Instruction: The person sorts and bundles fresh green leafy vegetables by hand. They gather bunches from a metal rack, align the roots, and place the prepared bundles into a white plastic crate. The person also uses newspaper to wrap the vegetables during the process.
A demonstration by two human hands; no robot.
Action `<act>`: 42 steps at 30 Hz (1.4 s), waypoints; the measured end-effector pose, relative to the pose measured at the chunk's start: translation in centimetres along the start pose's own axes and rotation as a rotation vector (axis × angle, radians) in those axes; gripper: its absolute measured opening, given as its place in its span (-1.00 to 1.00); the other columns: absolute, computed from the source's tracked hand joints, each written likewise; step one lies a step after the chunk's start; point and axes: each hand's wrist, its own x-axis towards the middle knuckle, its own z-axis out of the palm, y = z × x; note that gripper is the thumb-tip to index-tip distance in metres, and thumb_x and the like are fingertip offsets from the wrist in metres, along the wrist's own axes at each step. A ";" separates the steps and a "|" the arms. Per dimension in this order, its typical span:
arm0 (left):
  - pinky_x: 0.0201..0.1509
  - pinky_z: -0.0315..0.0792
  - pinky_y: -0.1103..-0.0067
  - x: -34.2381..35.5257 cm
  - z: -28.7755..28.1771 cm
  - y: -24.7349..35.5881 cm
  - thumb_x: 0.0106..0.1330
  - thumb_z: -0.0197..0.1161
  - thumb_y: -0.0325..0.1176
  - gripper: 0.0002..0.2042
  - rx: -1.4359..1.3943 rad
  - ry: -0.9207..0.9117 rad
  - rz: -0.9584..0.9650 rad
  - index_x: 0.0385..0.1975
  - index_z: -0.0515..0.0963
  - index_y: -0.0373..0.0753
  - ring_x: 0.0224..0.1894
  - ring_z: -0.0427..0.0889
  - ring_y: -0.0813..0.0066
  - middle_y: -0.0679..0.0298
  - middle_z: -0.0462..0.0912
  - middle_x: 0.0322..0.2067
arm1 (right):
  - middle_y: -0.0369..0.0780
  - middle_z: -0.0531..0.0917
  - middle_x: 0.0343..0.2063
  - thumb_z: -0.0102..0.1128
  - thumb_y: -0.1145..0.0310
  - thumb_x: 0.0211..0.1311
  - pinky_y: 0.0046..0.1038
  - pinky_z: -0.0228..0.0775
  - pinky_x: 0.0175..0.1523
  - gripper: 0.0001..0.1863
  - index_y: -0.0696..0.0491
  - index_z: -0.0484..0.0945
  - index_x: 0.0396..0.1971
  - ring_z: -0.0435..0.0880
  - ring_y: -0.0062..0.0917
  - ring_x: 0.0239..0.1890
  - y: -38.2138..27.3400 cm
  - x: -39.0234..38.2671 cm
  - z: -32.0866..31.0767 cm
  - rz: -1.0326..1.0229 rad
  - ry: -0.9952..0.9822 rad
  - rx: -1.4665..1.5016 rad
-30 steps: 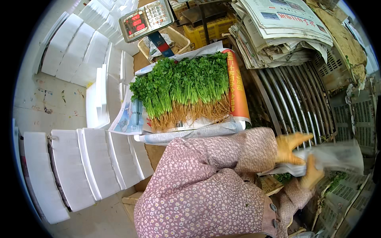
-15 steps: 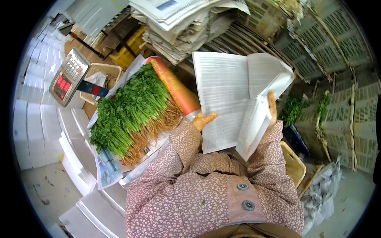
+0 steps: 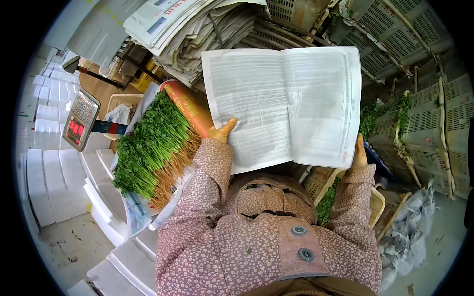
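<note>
Spread wide in front of me is a sheet of newspaper [image 3: 286, 106], printed in grey with a fold down its middle. My left hand [image 3: 222, 131] grips its left edge, thumb on top and the other fingers hidden beneath. At the lower right corner my right hand [image 3: 360, 154] holds the sheet from its edge, most fingers out of sight behind it. Left of the newspaper lies a thick row of leafy green herbs [image 3: 150, 143] with brown roots [image 3: 177, 170] facing me. A red-orange printed roll [image 3: 186, 104] rests along their far side, next to my left hand.
A digital scale [image 3: 81, 120] with red digits stands at the left. Stacked newspapers [image 3: 192, 37] rise at the back. White foam boxes [image 3: 49, 182] line the left side; plastic crates [image 3: 417, 118] are piled on the right, with grey plastic bags [image 3: 407, 234] on the floor below.
The newspaper has gone from partly folded to opened flat. My right hand has moved outward to the right, and my left hand has shifted left and up with its edge.
</note>
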 end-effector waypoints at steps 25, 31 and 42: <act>0.05 0.41 0.41 1.4 -9.4 -3.8 0.15 0.35 -0.29 -0.53 0.254 0.039 0.171 0.04 0.46 -0.37 -0.06 0.57 0.23 0.05 0.61 -0.11 | -0.13 0.64 -0.25 0.43 0.35 -0.03 -0.49 0.48 -0.18 -0.49 0.34 0.49 -0.12 0.63 -0.50 -0.31 -1.8 3.3 2.5 -0.077 0.220 -0.616; -0.01 0.45 0.42 -5.8 -18.3 1.2 0.16 0.33 -0.28 -0.60 -0.090 0.326 0.403 -0.05 0.52 -0.38 -0.14 0.59 0.27 0.09 0.64 -0.23 | -0.10 0.62 -0.21 0.43 0.42 -0.07 -0.47 0.47 -0.10 -0.46 0.36 0.46 -0.09 0.62 -0.45 -0.25 1.2 -2.0 16.2 -0.209 0.170 -0.468; 0.09 0.44 0.40 -14.4 -41.3 -2.3 0.28 -0.02 -0.54 -0.56 1.147 0.946 -0.126 0.18 0.34 -0.09 0.03 0.52 0.14 -0.05 0.46 0.04 | -0.12 0.67 -0.41 0.25 0.17 0.05 -0.33 0.43 -0.17 -0.73 0.04 0.66 -0.35 0.66 -0.43 -0.37 28.2 6.1 34.5 -0.468 -0.289 -1.403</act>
